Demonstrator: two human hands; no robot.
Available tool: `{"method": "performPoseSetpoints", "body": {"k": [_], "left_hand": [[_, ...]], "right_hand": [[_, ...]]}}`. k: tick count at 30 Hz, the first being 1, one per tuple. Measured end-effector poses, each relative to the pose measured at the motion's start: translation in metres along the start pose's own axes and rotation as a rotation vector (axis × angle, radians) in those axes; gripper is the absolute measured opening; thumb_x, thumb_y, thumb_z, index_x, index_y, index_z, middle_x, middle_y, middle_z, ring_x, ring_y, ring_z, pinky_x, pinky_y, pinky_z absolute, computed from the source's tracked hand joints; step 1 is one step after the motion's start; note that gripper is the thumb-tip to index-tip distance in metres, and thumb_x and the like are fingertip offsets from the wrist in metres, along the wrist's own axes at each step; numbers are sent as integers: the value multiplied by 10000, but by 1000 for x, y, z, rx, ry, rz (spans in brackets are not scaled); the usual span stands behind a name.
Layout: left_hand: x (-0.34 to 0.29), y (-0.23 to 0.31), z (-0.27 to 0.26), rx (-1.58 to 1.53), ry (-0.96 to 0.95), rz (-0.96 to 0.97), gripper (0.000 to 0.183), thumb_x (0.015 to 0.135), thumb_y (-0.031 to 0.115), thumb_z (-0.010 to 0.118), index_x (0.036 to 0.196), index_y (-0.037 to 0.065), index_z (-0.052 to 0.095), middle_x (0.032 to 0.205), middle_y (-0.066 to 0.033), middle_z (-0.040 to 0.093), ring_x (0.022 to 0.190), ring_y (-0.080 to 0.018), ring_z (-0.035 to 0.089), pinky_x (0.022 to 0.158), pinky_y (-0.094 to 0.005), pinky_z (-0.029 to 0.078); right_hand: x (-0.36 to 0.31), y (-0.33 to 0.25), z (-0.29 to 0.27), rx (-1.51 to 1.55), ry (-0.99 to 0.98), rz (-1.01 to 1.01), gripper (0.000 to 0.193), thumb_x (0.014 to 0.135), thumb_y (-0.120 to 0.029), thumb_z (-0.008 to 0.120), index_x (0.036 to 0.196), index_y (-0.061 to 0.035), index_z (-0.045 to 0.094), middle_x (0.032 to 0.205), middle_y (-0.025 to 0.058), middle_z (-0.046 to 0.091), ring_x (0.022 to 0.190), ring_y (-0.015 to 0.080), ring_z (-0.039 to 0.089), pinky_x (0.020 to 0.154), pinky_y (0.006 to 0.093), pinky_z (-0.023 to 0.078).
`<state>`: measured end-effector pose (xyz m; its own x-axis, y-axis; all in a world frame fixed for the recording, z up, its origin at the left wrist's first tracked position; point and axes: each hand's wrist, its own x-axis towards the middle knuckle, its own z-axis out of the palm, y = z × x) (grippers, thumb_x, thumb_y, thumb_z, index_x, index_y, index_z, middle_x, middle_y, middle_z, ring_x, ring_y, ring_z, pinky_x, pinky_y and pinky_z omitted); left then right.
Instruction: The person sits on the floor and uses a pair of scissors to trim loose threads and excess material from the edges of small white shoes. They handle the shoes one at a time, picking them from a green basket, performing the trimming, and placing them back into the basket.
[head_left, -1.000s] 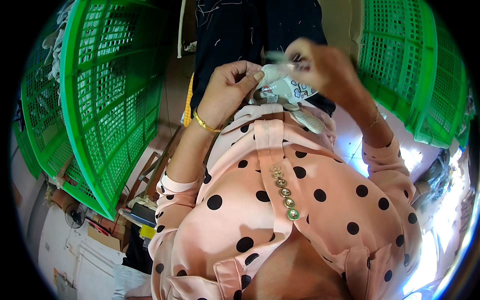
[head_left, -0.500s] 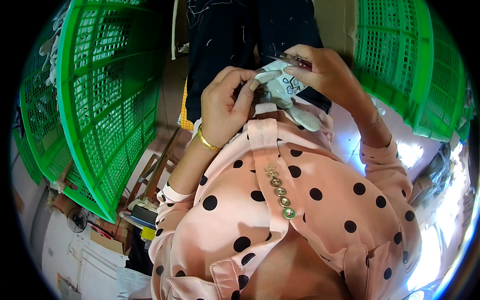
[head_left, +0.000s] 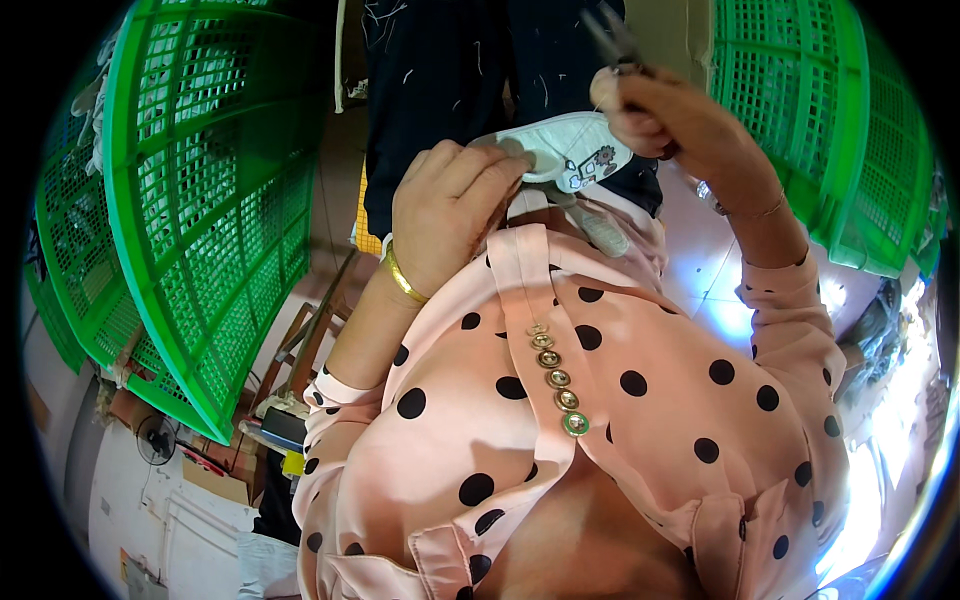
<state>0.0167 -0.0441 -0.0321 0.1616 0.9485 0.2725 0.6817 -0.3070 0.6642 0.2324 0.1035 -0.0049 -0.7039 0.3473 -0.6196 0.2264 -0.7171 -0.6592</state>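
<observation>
My left hand (head_left: 450,205), a gold bangle at its wrist, is closed on a pale glove (head_left: 560,140) above my lap. The glove has a small printed pattern with a flower near its right end. A grey-white finger-shaped piece (head_left: 603,232) hangs below it against my shirt; I cannot tell if it is part of the same glove. Raised to the right, my right hand (head_left: 685,115) is wrapped around a pair of scissors (head_left: 615,42), blades pointing up and away from the glove. The left fingertips are partly hidden behind the cloth.
Tall green plastic baskets (head_left: 215,230) stand close on my left, with pale gloves in the far one. More green baskets (head_left: 785,130) are close on my right. Beside the left baskets are a wooden frame (head_left: 300,335) and a small fan (head_left: 156,438). Loose threads lie on my dark trousers (head_left: 440,90).
My right hand with the scissors has moved up and right, off the glove, and the blades now point upward. The glove has turned and spread out rightward. My left hand has closed more.
</observation>
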Motion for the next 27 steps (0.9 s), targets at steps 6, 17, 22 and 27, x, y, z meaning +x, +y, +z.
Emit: {"method": "performPoseSetpoints", "body": {"k": [6,17,22,27], "left_hand": [[6,-6,5,-160,15,-12,203,765,144,711,961,96,689,824,-18,628,725,-211,564,643,-307,462],[25,-4,34,-617,-37,-421,104,833,110,730,902,33,733,756,-31,621,720,-109,563,644,-226,452],[13,-8,41,-758,99,-519,170,850,150,729,790,5,665,699,-45,572,621,-115,507,566,-243,421],[14,-7,41,-661,97,-480,218,874,159,705,760,5,600,685,-41,540,616,-127,492,561,-255,416]], "right_hand": [[-2,2,-2,-62,157,-70,264,974,-263,546,780,-84,553,599,-70,391,495,10,298,430,189,216],[-12,-1,14,-336,201,-355,350,1005,-368,490,845,-58,503,606,-72,345,527,26,285,464,211,229],[-25,20,-1,-1174,428,-506,476,938,-518,516,859,-50,557,572,90,492,517,224,516,488,326,397],[-30,21,22,-1615,400,-353,482,880,-509,575,774,-40,604,522,137,531,514,324,566,460,388,420]]}}
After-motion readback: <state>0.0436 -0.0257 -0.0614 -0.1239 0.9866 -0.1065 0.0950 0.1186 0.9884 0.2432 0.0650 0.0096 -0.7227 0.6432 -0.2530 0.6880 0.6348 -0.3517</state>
